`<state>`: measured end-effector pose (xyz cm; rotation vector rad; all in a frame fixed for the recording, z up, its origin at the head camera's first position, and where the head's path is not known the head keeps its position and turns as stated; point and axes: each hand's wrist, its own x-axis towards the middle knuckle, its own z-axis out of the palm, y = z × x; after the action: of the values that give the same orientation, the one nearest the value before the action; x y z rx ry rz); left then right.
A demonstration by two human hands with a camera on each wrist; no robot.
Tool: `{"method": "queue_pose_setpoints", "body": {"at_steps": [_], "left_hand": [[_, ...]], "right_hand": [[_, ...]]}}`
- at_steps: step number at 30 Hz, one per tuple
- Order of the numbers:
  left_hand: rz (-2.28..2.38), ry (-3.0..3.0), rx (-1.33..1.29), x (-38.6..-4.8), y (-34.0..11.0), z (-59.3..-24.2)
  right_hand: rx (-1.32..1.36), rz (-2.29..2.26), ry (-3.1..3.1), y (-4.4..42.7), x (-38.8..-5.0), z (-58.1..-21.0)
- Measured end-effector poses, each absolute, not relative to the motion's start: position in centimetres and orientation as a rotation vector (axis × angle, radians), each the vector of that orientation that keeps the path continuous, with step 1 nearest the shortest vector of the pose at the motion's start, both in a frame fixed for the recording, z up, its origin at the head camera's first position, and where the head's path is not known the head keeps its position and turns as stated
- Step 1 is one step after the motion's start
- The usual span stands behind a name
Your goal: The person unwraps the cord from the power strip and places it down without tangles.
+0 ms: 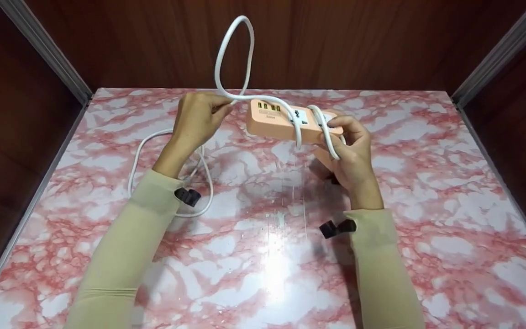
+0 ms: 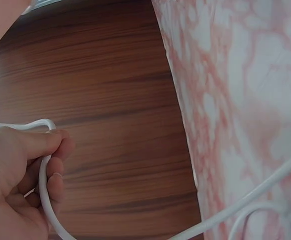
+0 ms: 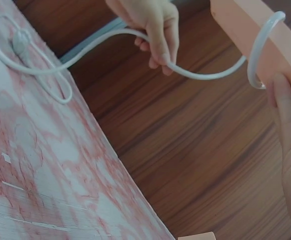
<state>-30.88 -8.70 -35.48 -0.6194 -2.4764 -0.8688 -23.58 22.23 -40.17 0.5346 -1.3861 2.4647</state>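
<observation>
My right hand [image 1: 354,151] grips the right end of a peach power strip [image 1: 270,128], held up above the table. USB ports and white socket faces show on its upper side. A white cord [image 1: 219,59] is wrapped around the strip and rises from it in a tall loop. My left hand [image 1: 199,116] pinches the cord to the left of the strip; the left wrist view shows the cord [image 2: 44,187] between thumb and fingers. From that hand the rest of the cord drops to the table in a loose loop, with a white plug [image 3: 20,42] visible in the right wrist view.
Beneath lies a red-and-white marbled table [image 1: 254,192]. Under my right hand a second peach piece [image 1: 323,160] is partly hidden. Dark wood panels [image 1: 162,45] with metal edging [image 1: 44,50] stand at the back and sides.
</observation>
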Motion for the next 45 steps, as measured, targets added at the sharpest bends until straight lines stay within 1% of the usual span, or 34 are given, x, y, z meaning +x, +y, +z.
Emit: {"method": "queue_pose_setpoints", "body": {"at_steps": [9, 18, 28, 36, 45], "left_hand": [[-0.846, -2.421, -0.597, -31.2, -9.1, -32.5], [-0.794, -2.409, -0.62, -31.0, -10.0, -30.4], [-0.838, -2.306, -0.659, -30.2, -10.7, -28.8], [-0.808, -2.235, -0.739, -28.6, -10.4, -27.5], [-0.736, -2.148, -0.827, -28.0, -11.1, -27.1]], "right_hand": [[0.539, 2.437, -1.423, 22.5, -23.8, -40.3], [0.456, 2.394, -1.457, 22.6, -23.9, -40.5], [0.412, 2.361, -1.476, 22.7, -23.8, -40.5], [0.4, 2.348, -1.474, 22.9, -23.8, -40.4], [0.409, 2.343, -1.466, 22.9, -23.9, -40.5]]}}
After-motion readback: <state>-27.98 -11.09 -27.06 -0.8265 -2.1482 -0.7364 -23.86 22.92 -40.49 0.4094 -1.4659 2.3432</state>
